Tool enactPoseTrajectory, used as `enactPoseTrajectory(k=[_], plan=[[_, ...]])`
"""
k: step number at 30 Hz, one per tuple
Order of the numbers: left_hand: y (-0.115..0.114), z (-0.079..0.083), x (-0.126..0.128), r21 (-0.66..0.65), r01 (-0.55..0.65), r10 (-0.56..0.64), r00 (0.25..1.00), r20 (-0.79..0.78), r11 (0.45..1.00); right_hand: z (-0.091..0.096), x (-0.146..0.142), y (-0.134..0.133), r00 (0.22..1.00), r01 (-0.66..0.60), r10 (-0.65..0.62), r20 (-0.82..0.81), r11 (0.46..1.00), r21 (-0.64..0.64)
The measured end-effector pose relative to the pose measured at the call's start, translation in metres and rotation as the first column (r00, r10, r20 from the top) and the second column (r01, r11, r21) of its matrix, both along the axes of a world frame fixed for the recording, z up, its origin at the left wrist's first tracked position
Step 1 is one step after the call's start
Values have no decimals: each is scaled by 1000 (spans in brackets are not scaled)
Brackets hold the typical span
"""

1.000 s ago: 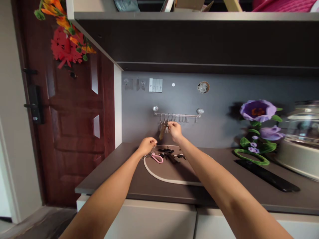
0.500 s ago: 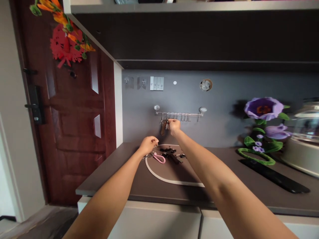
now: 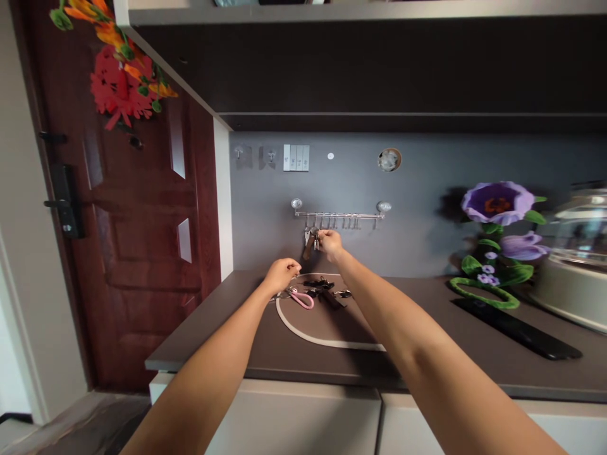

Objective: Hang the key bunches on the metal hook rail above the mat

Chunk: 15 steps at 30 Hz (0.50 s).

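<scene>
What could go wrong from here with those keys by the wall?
The keys at the right hand might slip off the rail and drop onto the mat. The left hand, right by the pink keyring, could snag it and drag it.

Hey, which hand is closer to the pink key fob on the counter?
Left. The left hand sits just beside the pink key fob, while the right hand is farther off, up at the keys on the wall rail.

Dark red panelled door (image 3: 142, 303) beside grey backsplash (image 3: 427, 170).
</scene>
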State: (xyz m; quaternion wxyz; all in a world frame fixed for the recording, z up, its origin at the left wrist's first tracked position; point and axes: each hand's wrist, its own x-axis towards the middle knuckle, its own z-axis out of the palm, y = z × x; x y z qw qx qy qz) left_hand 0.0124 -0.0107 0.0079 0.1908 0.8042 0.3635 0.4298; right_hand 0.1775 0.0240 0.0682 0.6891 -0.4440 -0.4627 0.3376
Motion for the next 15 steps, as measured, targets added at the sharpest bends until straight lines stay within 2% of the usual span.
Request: enactPoseTrajectory(k=[8,13,15], plan=[[0,1,-1,-11,17,-17,1000,16,1000,-3,10,1,989,-128,126,72,992,15],[4,0,-2,-12,33,-32,999,40,999,-5,14,-1,983,-33,34,180,999,-8],[4,0,-2,-10,37,-36,998,44,999,-5,14,-5,972,-13,6,235,999,30]])
